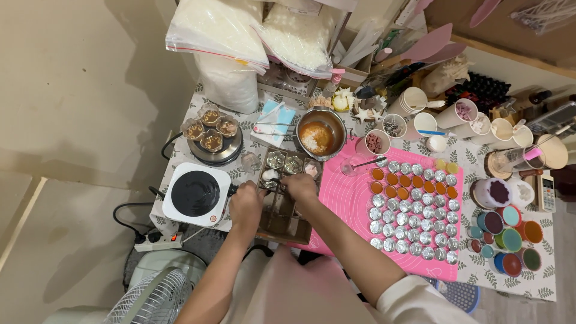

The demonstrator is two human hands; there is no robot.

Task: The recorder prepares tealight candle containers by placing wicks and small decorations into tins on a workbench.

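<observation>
Beige floor (72, 108), leaf-print table (510, 273), white fan (150, 297) below

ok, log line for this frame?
left hand on tray edge | right hand over tray cups | hotplate left | pink mat right

You have 2 bare forearms in view, with no watch, ring or glove visible on your left hand (246, 204) or your right hand (300, 186). A white short sleeve (414, 303) with soft folds covers your right upper arm near the bottom edge. Pale pink clothing (294, 288) with a smooth surface covers your body below.
</observation>
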